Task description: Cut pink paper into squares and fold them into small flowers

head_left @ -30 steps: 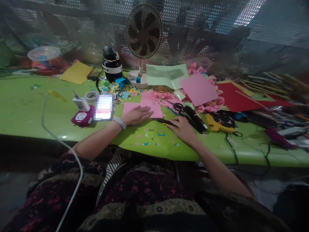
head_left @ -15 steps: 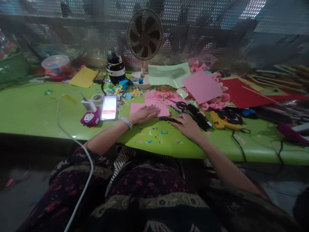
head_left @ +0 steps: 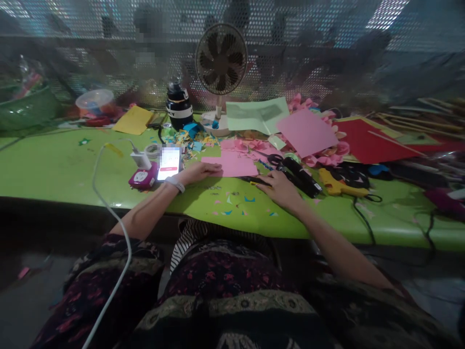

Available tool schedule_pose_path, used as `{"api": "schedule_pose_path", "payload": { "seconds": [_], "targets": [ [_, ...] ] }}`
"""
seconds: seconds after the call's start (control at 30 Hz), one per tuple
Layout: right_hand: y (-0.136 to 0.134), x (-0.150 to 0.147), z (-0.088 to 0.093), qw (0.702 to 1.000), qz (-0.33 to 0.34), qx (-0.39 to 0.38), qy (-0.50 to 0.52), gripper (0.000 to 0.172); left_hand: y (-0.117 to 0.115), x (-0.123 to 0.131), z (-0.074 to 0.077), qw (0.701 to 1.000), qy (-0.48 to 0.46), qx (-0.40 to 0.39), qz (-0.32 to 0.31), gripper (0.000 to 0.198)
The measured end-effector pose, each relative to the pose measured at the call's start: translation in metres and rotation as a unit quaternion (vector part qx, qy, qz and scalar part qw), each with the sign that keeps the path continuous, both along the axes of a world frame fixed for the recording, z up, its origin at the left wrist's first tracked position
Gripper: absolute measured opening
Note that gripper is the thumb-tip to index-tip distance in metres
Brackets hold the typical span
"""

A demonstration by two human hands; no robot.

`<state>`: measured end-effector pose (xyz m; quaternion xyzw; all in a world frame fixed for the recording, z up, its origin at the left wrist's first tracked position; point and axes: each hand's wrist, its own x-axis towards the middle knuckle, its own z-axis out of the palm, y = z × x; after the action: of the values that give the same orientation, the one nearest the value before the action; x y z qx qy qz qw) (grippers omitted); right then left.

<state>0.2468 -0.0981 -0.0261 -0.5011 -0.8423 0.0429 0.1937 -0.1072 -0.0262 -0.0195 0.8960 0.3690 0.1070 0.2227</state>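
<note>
My left hand lies flat, fingers stretched out, on the near left corner of a pink paper sheet on the green table. A white band sits on that wrist. My right hand rests palm down on the table with fingers loosely curled over a thin black and yellow tool. Small paper snippets lie between the two hands. A lit phone stands just left of my left hand.
A desk fan, a black bottle, green and pink sheets, red paper, scissors, a yellow glue gun and a purple charger with a white cable crowd the table. Sticks lie far right.
My left hand has slid left off the middle of the pink sheet toward its near left corner and the phone. The view has shifted a little. My right hand stays put.
</note>
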Motion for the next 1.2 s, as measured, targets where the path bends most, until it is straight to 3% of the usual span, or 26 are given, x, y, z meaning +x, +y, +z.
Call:
{"api": "schedule_pose_path", "payload": {
  "seconds": [0.4,0.73,0.87,1.0,1.2],
  "targets": [
    [-0.001,0.0,-0.003,1.0,0.01,-0.004,0.008,0.035,0.003,0.001,-0.005,0.998,0.039,0.033,-0.021,0.055],
    [0.0,-0.017,0.003,1.0,0.025,-0.015,0.004,0.035,-0.001,0.004,-0.003,0.997,0.063,0.042,-0.02,0.063],
    [0.0,-0.015,-0.003,1.0,0.013,-0.004,0.008,0.035,0.0,0.0,-0.002,0.999,0.005,0.042,-0.022,0.051],
    [0.0,-0.014,-0.008,1.0,0.011,0.007,0.001,0.037,0.005,-0.014,0.001,0.989,-0.092,0.11,0.037,0.033],
    [0.0,-0.017,-0.004,1.0,0.025,0.014,-0.004,0.038,0.016,-0.026,-0.005,0.992,-0.078,0.095,0.036,0.025]
  ]
}}
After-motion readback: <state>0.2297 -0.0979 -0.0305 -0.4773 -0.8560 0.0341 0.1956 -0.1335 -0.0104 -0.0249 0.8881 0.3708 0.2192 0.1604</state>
